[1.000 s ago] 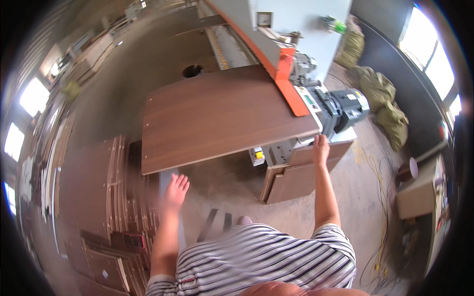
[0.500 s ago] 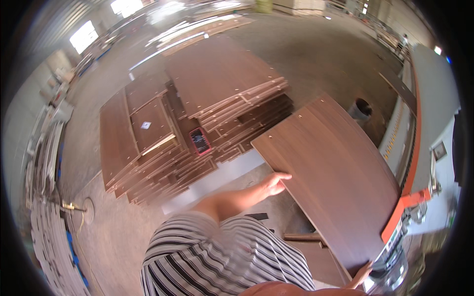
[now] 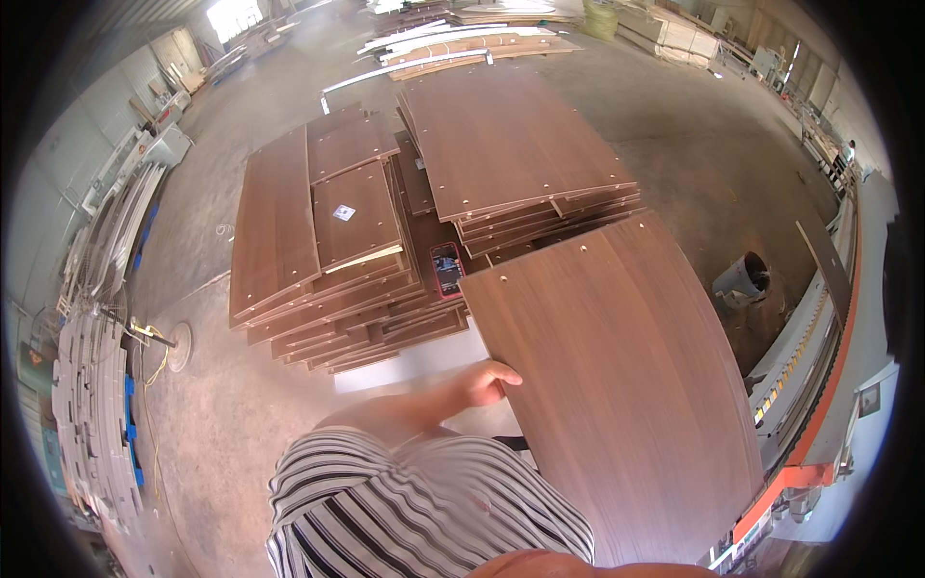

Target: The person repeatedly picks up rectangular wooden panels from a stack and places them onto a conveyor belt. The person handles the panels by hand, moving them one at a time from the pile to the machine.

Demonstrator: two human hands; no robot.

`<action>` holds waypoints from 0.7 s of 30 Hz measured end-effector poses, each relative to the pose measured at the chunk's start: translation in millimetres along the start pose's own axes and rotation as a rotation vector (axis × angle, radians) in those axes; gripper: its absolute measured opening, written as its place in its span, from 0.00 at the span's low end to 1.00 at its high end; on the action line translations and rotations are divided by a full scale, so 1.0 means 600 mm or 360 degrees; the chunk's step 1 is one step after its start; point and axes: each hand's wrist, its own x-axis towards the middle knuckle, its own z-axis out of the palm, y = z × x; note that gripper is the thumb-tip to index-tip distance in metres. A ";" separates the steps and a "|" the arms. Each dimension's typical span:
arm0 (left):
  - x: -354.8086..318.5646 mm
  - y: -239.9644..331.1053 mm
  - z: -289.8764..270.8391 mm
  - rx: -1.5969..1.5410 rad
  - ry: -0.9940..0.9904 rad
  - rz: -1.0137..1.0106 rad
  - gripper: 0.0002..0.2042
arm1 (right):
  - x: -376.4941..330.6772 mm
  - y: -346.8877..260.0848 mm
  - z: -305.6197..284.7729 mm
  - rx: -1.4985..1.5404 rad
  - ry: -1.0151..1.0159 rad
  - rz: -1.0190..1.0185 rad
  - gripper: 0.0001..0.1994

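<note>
View swung left, off machine toward stacked panels [image 3: 424, 222]. Left hand [image 3: 485, 382], earlier free in air, now grips near-left edge of brown board [image 3: 617, 385]. Right hand gone from view.

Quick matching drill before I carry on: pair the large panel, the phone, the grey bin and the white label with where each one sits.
1. large brown panel
2. phone
3. grey bin
4. white label

A. on the floor right of the panel
B. gripped at its edge by the left hand
C. stuck on a stacked board
D. lying between the board stacks

Pairs: 1-B, 2-D, 3-A, 4-C
</note>
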 end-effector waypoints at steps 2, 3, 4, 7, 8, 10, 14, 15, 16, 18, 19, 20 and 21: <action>-0.025 0.046 -0.013 0.0032 0.0011 0.0076 0.20 | -0.026 -0.028 -0.004 0.0247 -0.0111 0.0072 0.26; -0.040 0.070 -0.013 0.0051 0.0040 0.0129 0.20 | -0.035 -0.037 -0.003 0.0382 -0.0195 0.0106 0.26; -0.041 0.092 -0.016 0.0030 0.0027 0.0184 0.19 | -0.045 -0.040 -0.015 0.0517 -0.0264 0.0150 0.26; -0.054 0.162 -0.042 -0.0010 0.0038 0.0278 0.17 | -0.043 -0.062 -0.033 0.0872 -0.0505 0.0171 0.26; -0.055 0.189 -0.049 -0.0021 0.0104 0.0303 0.17 | -0.085 -0.143 -0.011 0.0868 -0.0331 -0.0002 0.25; -0.057 0.237 -0.061 -0.0055 0.0226 0.0347 0.17 | -0.122 -0.255 0.019 0.0816 -0.0338 -0.0039 0.25; -0.004 0.262 -0.073 -0.0222 0.0154 0.0420 0.18 | -0.122 -0.300 0.127 0.0949 -0.0410 0.0000 0.24; 0.021 0.228 -0.100 -0.0248 0.0205 0.0489 0.16 | -0.140 -0.312 0.166 0.1022 -0.0412 0.0191 0.23; 0.020 0.206 -0.079 -0.0256 0.0136 0.0486 0.15 | -0.146 -0.320 0.199 0.1297 -0.0632 0.0387 0.22; 0.004 0.176 -0.062 -0.0261 0.0045 0.0499 0.14 | -0.207 -0.375 0.233 0.1647 -0.1046 0.0610 0.20; 0.004 0.163 -0.061 -0.0250 0.0002 0.0486 0.14 | -0.264 -0.428 0.246 0.1742 -0.1202 0.0642 0.19; 0.003 0.168 -0.051 -0.0248 0.0061 0.0532 0.14 | -0.309 -0.474 0.260 0.1758 -0.1203 0.0639 0.19; 0.021 0.178 -0.056 -0.0331 0.0102 0.0649 0.14 | -0.345 -0.516 0.277 0.1776 -0.1210 0.0631 0.19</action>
